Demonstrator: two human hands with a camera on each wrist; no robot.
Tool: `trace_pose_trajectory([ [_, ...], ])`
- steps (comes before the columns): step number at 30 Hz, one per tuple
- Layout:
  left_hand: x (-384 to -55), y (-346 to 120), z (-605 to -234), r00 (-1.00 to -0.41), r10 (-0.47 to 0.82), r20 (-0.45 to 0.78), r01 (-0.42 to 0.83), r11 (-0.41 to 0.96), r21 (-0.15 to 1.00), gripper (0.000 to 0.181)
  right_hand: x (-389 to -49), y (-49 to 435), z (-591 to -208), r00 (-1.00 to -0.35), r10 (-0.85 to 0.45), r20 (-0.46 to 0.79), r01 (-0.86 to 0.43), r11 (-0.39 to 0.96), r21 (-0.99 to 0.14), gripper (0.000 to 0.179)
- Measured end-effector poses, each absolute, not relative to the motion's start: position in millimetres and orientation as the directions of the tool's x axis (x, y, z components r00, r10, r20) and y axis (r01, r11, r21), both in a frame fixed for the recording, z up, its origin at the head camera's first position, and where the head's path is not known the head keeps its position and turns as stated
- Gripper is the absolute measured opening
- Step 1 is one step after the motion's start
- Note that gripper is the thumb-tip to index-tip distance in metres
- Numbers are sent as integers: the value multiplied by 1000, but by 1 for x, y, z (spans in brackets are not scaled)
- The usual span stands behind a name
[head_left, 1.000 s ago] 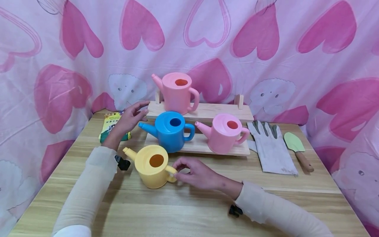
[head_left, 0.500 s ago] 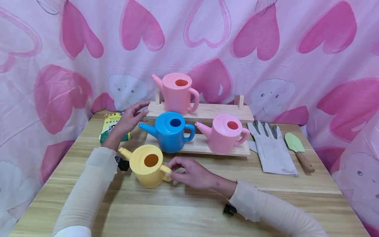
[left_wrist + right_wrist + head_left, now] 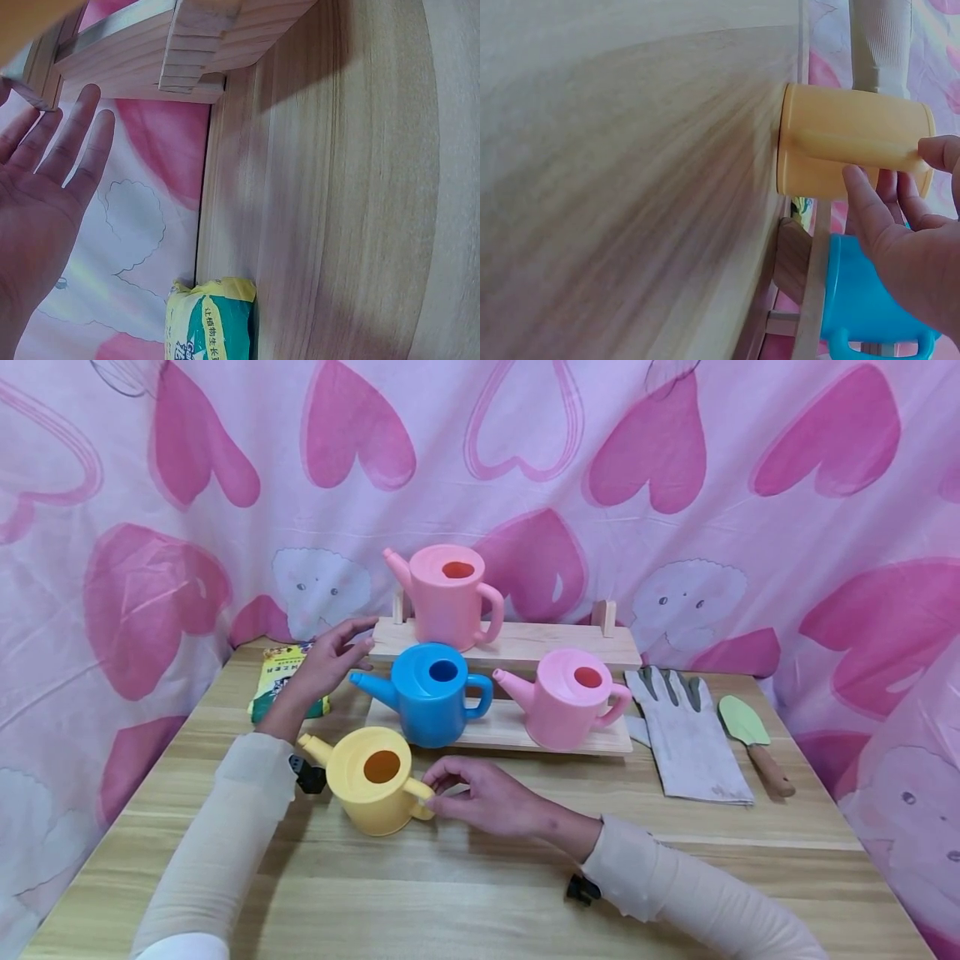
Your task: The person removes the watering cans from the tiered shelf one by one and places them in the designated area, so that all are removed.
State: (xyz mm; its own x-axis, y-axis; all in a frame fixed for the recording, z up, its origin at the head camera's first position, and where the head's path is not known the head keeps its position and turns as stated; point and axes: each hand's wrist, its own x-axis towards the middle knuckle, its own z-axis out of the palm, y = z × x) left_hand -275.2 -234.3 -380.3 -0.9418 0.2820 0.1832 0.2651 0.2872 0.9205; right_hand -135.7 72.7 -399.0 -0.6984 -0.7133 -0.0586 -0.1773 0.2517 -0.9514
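My right hand (image 3: 487,797) pinches the handle of a yellow watering can (image 3: 366,806), which stands upright at the front left of the table. In the right wrist view, the thumb and fingers lie on either side of that handle. My left hand (image 3: 330,662) reaches to the left end of a two-tier wooden shelf (image 3: 547,642); its extended fingertips touch or nearly touch the upper board. The left wrist view shows the left palm with the fingers spread. Behind the yellow can, a blue watering can (image 3: 431,710) sits on the lower board.
On the lower board's right stands a pink watering can (image 3: 558,718), and on the upper board a salmon-pink one (image 3: 448,610). A yellow-green bag (image 3: 273,689) lies left. Work gloves (image 3: 693,752) and a small trowel (image 3: 750,735) lie right. Heart-patterned curtain (image 3: 480,427) surrounds the table.
My right hand and the yellow watering can have shifted slightly left over the first half second, then stayed put. My left hand keeps its place at the shelf's end.
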Motion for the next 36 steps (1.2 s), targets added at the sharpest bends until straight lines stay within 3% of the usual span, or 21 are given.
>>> trace_pose_trajectory([
  [5,-275,-234,-380,-942,280,185,267,293,918,55,-136,78,-391,-679,-731,-59,-191,254,-948,30],
  [13,-275,-233,-382,-943,274,187,267,293,918,55,-137,93,-368,-646,-763,7,-345,285,-894,43],
  [23,-268,-229,-374,-940,292,174,261,293,920,54,-150,112,-323,-614,-737,284,-608,212,-765,42],
  [31,-275,-235,-382,-943,292,159,255,329,909,58,-173,122,-284,-698,-599,392,-619,229,-751,43],
  [36,-275,-237,-380,-940,298,164,261,322,910,58,-191,124,-271,-785,-472,401,-574,309,-759,43],
])
